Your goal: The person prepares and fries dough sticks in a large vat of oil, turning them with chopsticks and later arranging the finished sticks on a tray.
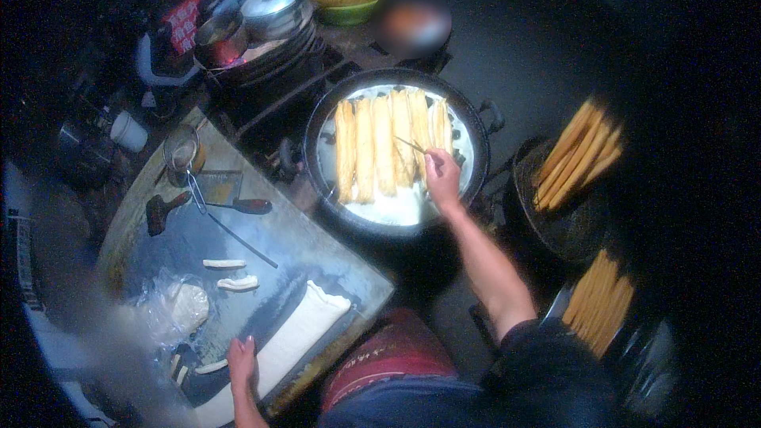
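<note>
My right hand grips thin chopsticks over a wide round wok of oil. Several long golden fried dough sticks float there side by side, with the chopstick tips at one near the middle. Lower left, my left hand is at the edge of a long flat strip of white dough on the worktop. A thin cut dough piece lies beside its fingers; whether they hold anything is unclear. Two short dough pieces sit farther up the worktop.
A dough scraper, a wire strainer and a thin rod lie on the worktop, near plastic-wrapped dough. Fried sticks stand in a wire basket at right, with more sticks below. A lidded pot stands beyond.
</note>
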A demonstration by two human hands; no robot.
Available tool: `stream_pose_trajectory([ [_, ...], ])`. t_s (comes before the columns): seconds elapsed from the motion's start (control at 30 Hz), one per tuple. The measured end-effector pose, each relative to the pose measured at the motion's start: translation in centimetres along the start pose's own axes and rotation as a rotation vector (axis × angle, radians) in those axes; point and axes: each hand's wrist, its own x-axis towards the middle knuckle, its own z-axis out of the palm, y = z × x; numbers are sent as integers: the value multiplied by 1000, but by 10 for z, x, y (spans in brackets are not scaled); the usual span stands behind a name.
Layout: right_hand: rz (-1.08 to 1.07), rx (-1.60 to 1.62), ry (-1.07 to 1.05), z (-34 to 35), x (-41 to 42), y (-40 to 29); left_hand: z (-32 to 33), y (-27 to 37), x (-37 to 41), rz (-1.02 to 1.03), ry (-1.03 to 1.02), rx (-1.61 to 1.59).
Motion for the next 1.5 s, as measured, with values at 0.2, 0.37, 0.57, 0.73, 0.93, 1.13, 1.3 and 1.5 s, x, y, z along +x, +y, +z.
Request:
stream_pose_trajectory([
  [0.2, 289, 90, 197, 20, -4, 41, 8, -18, 11, 39, 18, -7],
  [0.37, -220, -322, -155, 23, -15, 15, 2, -1, 0, -3, 10, 2],
  [0.57, -269, -248, -335, 16, -21, 1, 6, -18, 5, 3, 23, 20],
  [0.73, -110, -138, -197, 9, -14, 2, 3, -5, 2, -30, 14, -20],
  [0.93, 153, 112, 22, 39, -10, -25, -1, -3, 1, -19, 12, 6],
  [1.13, 274, 141, 40, 51, -11, -2, -6, 16, -7, -83, -20, -4],
  [1.3, -124, -265, -222, 61, -26, -26, 0, -3, -2, -21, 13, -39],
  [1.5, -36, -75, -217, 63, -26, -20, -1, 8, -8, 14, 51, -24],
])
